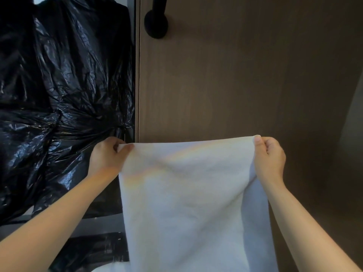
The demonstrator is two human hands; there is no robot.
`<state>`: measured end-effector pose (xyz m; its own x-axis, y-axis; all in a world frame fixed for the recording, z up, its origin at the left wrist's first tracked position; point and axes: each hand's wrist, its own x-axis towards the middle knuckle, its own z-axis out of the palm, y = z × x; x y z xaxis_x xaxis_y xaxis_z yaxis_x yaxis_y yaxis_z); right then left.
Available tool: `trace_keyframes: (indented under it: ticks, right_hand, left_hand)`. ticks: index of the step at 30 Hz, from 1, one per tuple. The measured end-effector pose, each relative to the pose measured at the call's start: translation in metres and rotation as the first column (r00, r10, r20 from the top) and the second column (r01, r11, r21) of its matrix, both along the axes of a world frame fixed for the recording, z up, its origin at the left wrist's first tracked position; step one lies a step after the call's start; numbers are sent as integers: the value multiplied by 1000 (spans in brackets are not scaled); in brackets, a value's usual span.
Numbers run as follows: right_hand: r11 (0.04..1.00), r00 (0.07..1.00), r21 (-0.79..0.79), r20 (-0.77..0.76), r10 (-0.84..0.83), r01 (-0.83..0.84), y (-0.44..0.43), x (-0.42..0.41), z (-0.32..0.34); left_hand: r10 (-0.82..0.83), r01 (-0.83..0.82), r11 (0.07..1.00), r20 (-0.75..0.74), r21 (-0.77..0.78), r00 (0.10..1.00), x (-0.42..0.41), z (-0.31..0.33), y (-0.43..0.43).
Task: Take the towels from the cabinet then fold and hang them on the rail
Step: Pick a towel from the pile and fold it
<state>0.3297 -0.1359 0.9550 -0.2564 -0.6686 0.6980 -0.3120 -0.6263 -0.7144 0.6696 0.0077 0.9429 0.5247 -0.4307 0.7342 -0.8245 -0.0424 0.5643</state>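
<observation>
A tall brown wood-grain panel [235, 75] fills most of what lies ahead, flat and plain, its left edge running straight down beside a narrow dark gap. High up near that edge a black fitting [156, 24] sits on the panel, a round base with a thick bar rising out of sight; whether it is a handle or part of a rail I cannot tell. Far right, a paler strip of wall [353, 118] shows in dim light. To the left of the gap hangs a great mass of crinkled black plastic [59, 85], glossy and bunched into a gathered knot at about the height of the hands, covering whatever is behind it. Below the plastic a grey ledge [94, 226] juts out, with more black plastic lying under it. In front of the panel a white towel [186, 203] is held up and spread flat, its top edge stretched nearly level between two bare arms, the cloth hanging down past the bottom of view and hiding the lower part of the panel. The left hand [107, 158] pinches the towel's top left corner between thumb and curled fingers, just in front of the black plastic. The right hand [270, 156] pinches the top right corner the same way, the cloth folding back along that wrist. A small white patch [112, 269] shows at the bottom, left of the towel.
</observation>
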Motion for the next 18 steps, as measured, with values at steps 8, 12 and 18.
trace_keyframes:
  ticks: [8,12,18]
  right_hand:
    - [1000,1000,22,-2,-6,6,-2,1,-6]
    - [1000,999,23,44,14,-15,2,-1,-9]
    - [973,972,103,135,192,-207,26,3,8]
  left_hand:
    - [-7,7,1000,-97,8,995,-9,4,6]
    - [-318,276,946,-657,-171,683,-23,8,13]
    - [-654,574,620,-757,-535,1,-44,30,24]
